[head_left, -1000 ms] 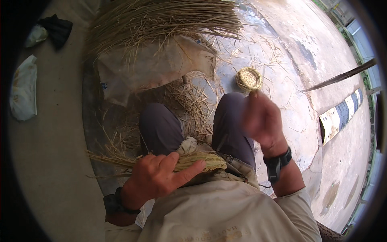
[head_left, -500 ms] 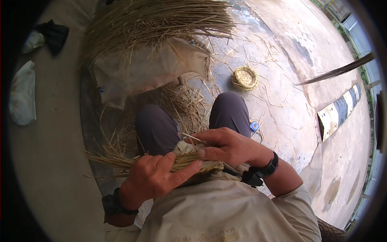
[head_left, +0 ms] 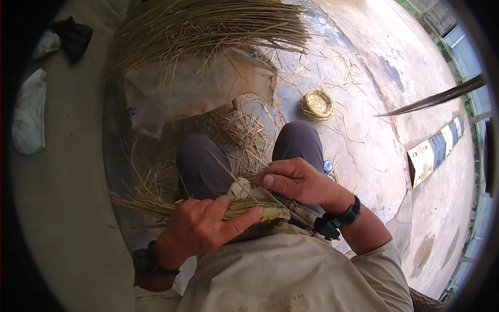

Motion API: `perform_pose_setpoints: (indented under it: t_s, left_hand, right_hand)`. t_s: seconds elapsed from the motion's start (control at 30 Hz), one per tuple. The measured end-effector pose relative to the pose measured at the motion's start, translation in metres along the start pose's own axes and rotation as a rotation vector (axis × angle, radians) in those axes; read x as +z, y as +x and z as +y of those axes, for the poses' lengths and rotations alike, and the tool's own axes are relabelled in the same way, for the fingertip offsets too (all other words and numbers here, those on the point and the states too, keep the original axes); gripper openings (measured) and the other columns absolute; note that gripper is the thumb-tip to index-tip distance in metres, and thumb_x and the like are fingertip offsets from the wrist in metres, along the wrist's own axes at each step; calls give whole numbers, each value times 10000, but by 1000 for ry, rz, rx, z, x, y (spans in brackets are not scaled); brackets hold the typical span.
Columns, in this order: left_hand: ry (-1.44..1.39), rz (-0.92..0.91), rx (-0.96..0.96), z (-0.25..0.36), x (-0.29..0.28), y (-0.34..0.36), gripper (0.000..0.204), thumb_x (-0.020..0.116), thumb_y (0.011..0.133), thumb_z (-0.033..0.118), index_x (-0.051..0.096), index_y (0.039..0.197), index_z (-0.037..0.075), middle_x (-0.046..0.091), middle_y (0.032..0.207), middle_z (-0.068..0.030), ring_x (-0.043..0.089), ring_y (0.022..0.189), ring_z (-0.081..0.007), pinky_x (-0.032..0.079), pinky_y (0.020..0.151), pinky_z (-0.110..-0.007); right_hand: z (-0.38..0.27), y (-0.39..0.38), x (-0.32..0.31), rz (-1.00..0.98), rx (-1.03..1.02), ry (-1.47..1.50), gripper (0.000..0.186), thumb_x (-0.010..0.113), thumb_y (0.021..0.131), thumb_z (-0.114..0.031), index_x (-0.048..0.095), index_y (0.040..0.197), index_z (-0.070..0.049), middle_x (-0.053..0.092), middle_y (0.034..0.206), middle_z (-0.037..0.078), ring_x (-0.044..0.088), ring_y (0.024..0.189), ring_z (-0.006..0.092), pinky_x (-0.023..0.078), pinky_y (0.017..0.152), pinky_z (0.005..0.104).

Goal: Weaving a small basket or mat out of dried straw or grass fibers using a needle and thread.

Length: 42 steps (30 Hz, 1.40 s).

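Note:
A bundle of greenish-yellow straw (head_left: 248,208) lies across my lap, its loose ends fanning out to the left. My left hand (head_left: 200,224) is closed around the bundle, the index finger stretched along its top. Just above the bundle's right part, my right hand (head_left: 295,181) is held in a pinch, thumb against curled fingers. What sits between those fingertips is too small to make out. One thin straw stalk (head_left: 228,171) sticks up slantwise from the bundle between the hands. A pale cloth-like piece (head_left: 239,188) shows behind the bundle.
A small round woven straw basket (head_left: 317,104) stands on the concrete beyond my right knee. A large straw heap (head_left: 213,28) lies at the far left over a beige sheet (head_left: 192,88). A blue round object (head_left: 328,166) is beside my right knee. A white bag (head_left: 29,114) lies far left.
My right hand has lifted off the bundle slightly and drawn its fingers into a pinch. A thin stalk now stands up from the bundle. The left hand keeps its hold.

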State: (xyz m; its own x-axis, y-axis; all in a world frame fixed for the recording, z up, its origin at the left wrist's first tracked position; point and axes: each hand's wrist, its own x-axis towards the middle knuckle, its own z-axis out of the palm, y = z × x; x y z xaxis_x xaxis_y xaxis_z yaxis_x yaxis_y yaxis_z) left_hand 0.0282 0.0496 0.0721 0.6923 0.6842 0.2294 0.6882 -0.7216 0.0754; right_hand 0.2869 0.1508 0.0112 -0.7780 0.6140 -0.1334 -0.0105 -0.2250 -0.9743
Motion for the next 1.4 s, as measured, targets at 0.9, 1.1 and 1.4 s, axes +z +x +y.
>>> perform_pose_setpoints:
  t_s: [0.9,1.1,1.4]
  left_hand:
    - [-111,65,-81,-14,22,-9,585,708,820,79,706,1382,242,587,818,-45,604,593,-146,536,504,-310]
    - [-133,70,-91,-13,22,-4,567,735,809,79,721,1357,223,547,771,-29,611,603,-146,545,519,-311]
    - [-104,48,-74,-9,16,0,526,737,825,92,733,1331,235,559,776,-26,614,605,-153,540,518,-315]
  right_hand:
    - [-22,-35,-38,-74,176,-180,210,661,1063,-240,723,1074,-39,653,776,36,572,653,94,437,565,257]
    - [-19,-35,-34,-103,185,-483,326,707,1034,-238,722,1214,33,745,999,83,674,916,142,551,822,327]
    - [1,-3,-8,-38,-8,-183,370,705,1028,-271,711,1226,42,715,855,81,619,800,102,516,716,322]
